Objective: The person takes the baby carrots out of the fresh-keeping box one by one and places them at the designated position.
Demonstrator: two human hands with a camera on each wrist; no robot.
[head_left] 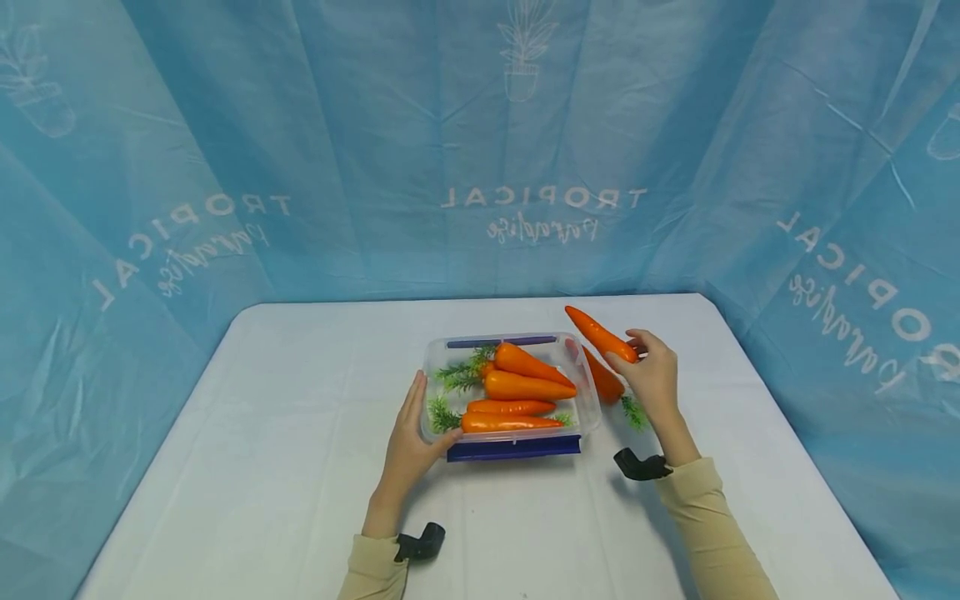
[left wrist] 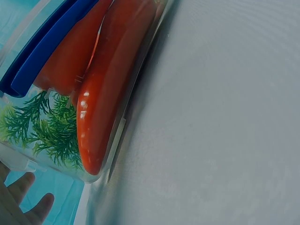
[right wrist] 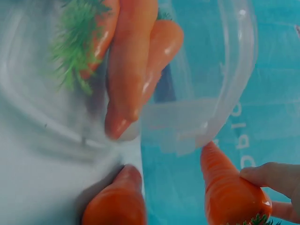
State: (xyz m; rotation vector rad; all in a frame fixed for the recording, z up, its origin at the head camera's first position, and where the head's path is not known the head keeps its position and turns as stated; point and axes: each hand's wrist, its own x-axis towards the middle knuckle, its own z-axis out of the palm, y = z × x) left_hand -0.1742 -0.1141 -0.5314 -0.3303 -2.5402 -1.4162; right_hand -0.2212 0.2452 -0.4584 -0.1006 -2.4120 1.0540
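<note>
A clear plastic container (head_left: 591,417) with blue clips (head_left: 513,448) holds several orange carrots (head_left: 528,386) with green feathery tops. My left hand (head_left: 407,450) lies at its near left corner, thumb at the front rim, fingers stretched along the left side. Those fingers (left wrist: 22,187) show spread beside the wall in the left wrist view. With thumb and fingers, my right hand (head_left: 654,379) pinches a carrot (head_left: 597,332) by its thick end, raised beyond the right rim, its tip pointing far left. Below it, another carrot (head_left: 606,385) lies on the table against the container's right side.
The white table (head_left: 315,467) extends around the container on all sides. Blue printed curtains (head_left: 375,150) hang behind and at both sides. A black strap with a camera (head_left: 420,543) is on the left wrist, and a matching one (head_left: 639,465) on the right.
</note>
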